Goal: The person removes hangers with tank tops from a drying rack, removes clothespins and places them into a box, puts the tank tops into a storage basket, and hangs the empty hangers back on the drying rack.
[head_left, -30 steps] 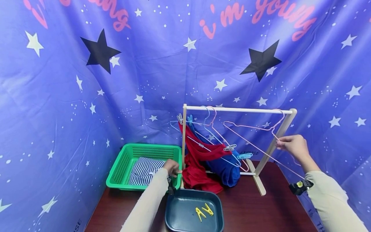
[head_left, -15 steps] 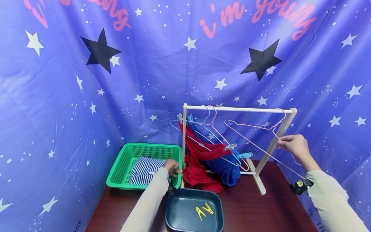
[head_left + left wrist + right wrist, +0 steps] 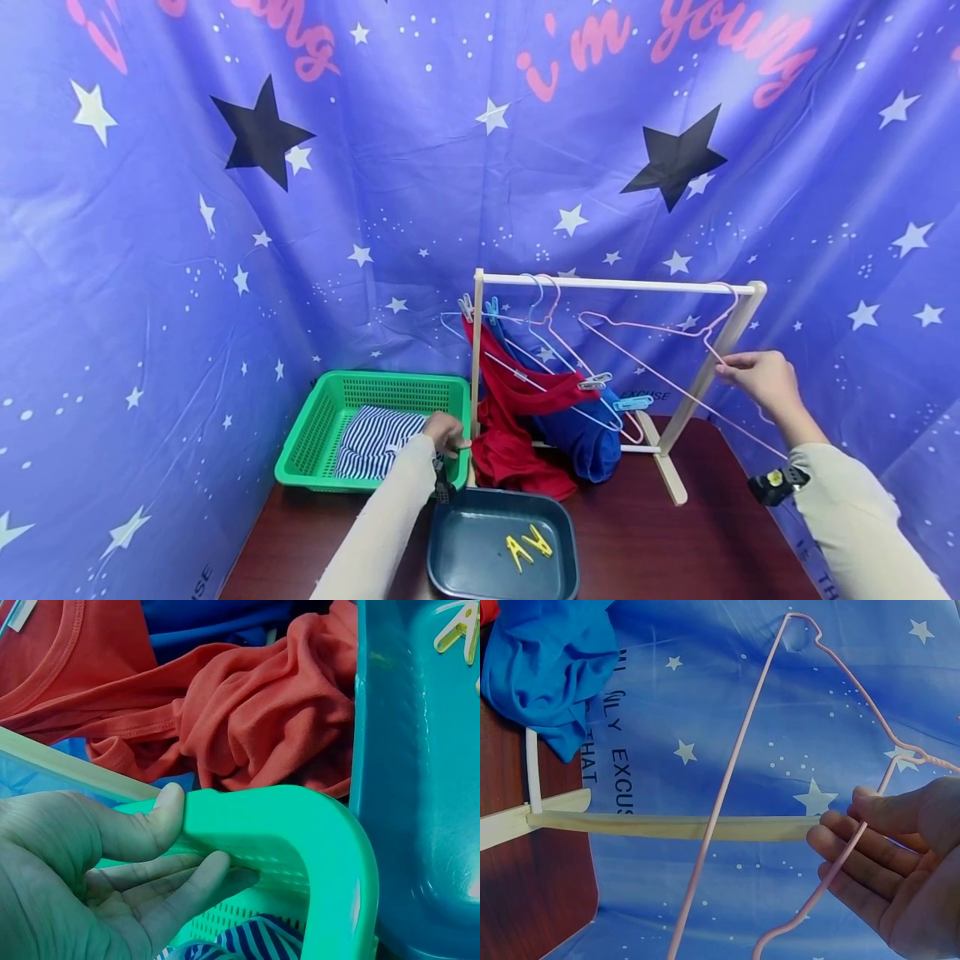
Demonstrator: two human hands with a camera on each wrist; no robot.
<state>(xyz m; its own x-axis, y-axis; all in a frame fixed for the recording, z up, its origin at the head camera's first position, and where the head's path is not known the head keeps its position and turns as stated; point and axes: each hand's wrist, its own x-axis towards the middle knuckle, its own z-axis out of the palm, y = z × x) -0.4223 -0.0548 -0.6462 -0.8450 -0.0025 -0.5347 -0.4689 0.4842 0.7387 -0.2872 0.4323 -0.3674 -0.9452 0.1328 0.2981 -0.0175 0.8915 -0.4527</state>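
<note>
The left hand (image 3: pixel 447 433) is gripping the green rectangular plastic basket (image 3: pixel 341 844); the right hand (image 3: pixel 763 383) is pinching the pink triangular wire hanger (image 3: pixel 724 787) on the pale wooden rack (image 3: pixel 630 284); tugging could unhook it.

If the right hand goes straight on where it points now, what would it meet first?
Beyond the pink hanger the right hand pinches, probably the wooden post, though depth is unclear.
</note>
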